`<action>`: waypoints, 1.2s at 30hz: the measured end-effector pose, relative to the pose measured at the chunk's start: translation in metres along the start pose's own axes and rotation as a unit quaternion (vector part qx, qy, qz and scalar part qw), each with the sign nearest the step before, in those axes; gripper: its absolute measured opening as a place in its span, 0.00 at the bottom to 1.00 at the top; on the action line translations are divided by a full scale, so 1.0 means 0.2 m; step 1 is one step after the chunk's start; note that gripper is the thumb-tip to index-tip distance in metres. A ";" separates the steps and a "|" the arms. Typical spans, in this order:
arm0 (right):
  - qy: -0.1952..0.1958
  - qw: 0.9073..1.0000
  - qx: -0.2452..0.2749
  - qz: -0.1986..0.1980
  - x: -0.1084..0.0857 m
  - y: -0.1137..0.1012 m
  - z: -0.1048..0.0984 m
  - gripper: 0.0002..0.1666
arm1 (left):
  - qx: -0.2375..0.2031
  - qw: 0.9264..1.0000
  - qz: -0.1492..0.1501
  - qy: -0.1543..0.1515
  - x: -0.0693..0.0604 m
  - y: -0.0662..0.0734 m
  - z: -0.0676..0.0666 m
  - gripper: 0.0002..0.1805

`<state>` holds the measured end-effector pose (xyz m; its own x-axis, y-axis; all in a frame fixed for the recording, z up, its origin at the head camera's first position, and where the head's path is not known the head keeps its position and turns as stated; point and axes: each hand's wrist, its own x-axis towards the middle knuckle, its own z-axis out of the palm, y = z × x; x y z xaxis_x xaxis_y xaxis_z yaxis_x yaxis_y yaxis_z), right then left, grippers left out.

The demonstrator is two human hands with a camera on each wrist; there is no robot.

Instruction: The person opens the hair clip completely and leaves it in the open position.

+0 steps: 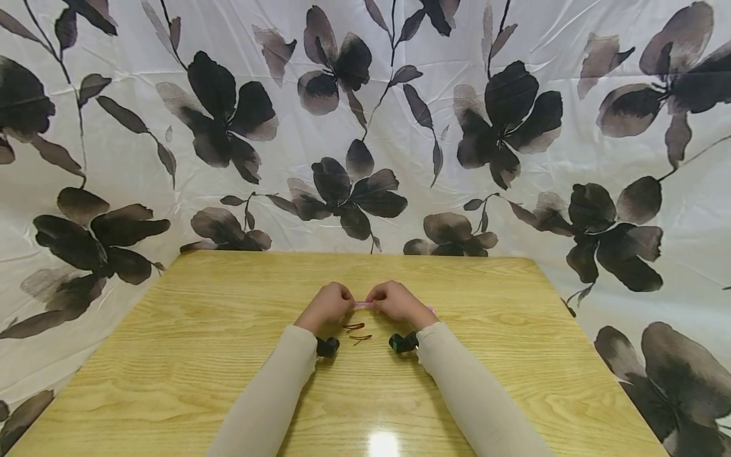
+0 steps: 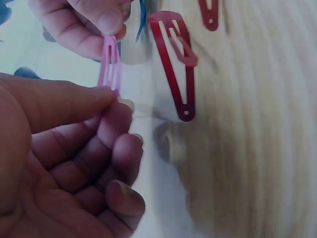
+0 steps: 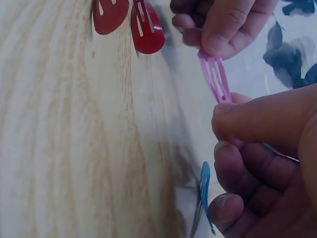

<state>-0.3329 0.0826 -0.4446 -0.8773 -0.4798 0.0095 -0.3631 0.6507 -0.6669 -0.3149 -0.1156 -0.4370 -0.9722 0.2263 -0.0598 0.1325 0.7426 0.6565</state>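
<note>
A pink snap hair clip (image 1: 363,304) is stretched between my two hands above the table. My left hand (image 1: 333,303) pinches one end of it between thumb and forefinger. At the other end, my right hand (image 1: 398,301) pinches the clip in the same way. The left wrist view shows the slotted pink clip (image 2: 110,67) with a thumb on each tip. Two red snap hair clips lie nearer to me; one red clip (image 2: 189,79) has its inner tongue raised. A blue hair clip (image 3: 204,191) is beside the right hand's lower fingers; I cannot tell whether they touch.
The wood-grain table (image 1: 200,355) spreads around both hands. A floral cloth (image 1: 354,127) hangs behind it and along the sides. Another small pink thing (image 1: 432,310) shows just beyond my right wrist, mostly hidden.
</note>
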 end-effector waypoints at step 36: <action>0.019 0.987 0.158 0.004 -0.18 0.03 0.03 0.09 | -0.127 0.991 0.023 0.036 -0.15 0.02 0.06 0.06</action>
<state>-0.3011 0.0999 -0.4534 -0.8931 -0.4490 0.0268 -0.2453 0.4362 -0.8658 -0.2836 -0.1117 -0.4422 -0.9788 0.2034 0.0221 0.1324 0.5475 0.8263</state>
